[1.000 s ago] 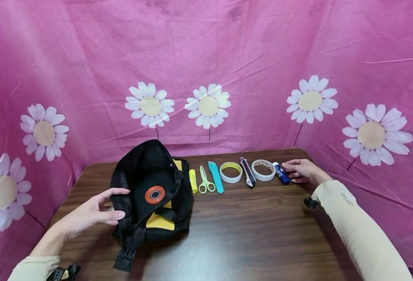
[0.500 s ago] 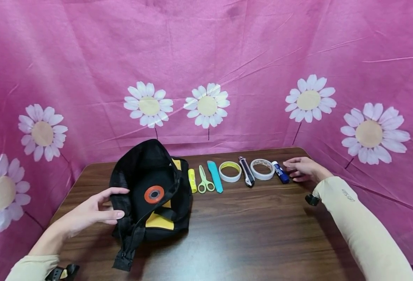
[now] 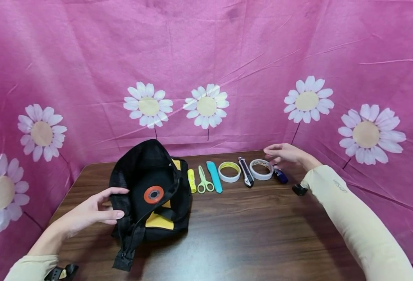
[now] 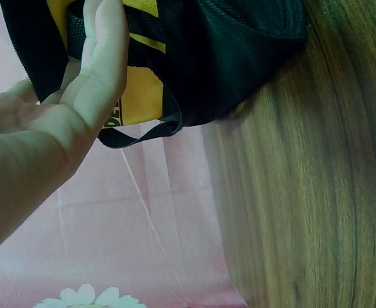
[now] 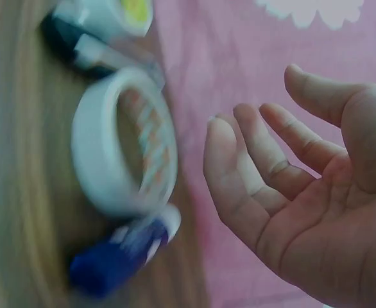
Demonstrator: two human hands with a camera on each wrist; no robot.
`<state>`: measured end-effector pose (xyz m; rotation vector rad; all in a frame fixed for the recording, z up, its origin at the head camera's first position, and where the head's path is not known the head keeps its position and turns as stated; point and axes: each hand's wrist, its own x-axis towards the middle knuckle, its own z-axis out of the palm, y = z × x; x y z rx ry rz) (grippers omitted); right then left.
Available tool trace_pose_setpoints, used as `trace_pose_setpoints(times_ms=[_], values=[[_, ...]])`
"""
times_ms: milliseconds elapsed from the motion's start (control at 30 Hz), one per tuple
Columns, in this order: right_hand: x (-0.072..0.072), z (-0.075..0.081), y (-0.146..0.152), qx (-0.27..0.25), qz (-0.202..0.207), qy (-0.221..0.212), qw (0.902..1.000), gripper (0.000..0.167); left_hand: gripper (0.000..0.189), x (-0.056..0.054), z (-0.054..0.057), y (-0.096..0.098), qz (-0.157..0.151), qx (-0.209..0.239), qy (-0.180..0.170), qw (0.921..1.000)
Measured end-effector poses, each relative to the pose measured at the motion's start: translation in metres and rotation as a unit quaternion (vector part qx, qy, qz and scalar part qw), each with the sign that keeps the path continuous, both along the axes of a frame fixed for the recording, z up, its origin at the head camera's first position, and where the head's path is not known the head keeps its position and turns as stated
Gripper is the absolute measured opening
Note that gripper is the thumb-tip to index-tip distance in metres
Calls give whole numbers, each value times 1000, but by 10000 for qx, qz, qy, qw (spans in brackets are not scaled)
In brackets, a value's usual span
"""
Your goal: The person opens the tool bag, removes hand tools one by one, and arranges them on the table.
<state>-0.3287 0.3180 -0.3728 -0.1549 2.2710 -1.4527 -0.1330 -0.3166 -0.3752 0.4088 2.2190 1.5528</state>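
My left hand (image 3: 90,212) pinches the left rim of a black-and-yellow fabric bag (image 3: 160,221), whose mouth gapes upward. Inside the bag lies an orange ring-shaped disc (image 3: 153,194) with a grey centre. In the left wrist view, the fingers are against the bag's edge (image 4: 143,96). My right hand (image 3: 287,154) hovers over the far right of the row, fingers loosely bent and holding nothing. Beneath it are a blue glue stick (image 3: 281,176), partly covered by the hand, and a white tape roll (image 3: 261,176). The right wrist view shows the glue stick (image 5: 117,256) beside the tape roll (image 5: 88,151), both blurred.
Leftward along the row lie a utility knife (image 3: 245,172), a yellow-cored tape roll (image 3: 229,179), a flat teal tool (image 3: 215,177), pale green scissors (image 3: 204,183) and a yellow tube (image 3: 192,181) by the bag. A pink flowered cloth (image 3: 255,47) hangs behind the wooden table (image 3: 234,230).
My right hand has lifted from beside the glue stick and shifted left and back, over the white tape roll. The left hand and the bag stay as they were.
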Motion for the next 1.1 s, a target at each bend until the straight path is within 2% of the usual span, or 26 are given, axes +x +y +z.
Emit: trace_pose_setpoints(times_ms=[167, 333, 533, 800, 1000, 1100], values=[[-3, 25, -36, -250, 378, -48, 9990, 59, 56, 0, 2, 0, 6, -7, -12, 10000], [1, 52, -75, -479, 804, -112, 9956, 59, 56, -2, 1, 1, 3, 11, 1, 10000], [4, 74, -123, -461, 1345, -3, 9898, 52, 57, -6, -2, 2, 31, 7, 77, 10000], [11, 84, -187, -662, 2071, -84, 9760, 49, 56, -3, -4, 0, 46, 49, 39, 10000], [18, 84, -230, -739, 2684, -142, 9604, 46, 56, -1, -3, -2, 21, 55, 69, 10000], [21, 84, -246, -844, 2841, -208, 9548, 49, 56, -2, -2, -2, -18, 49, 66, 10000]])
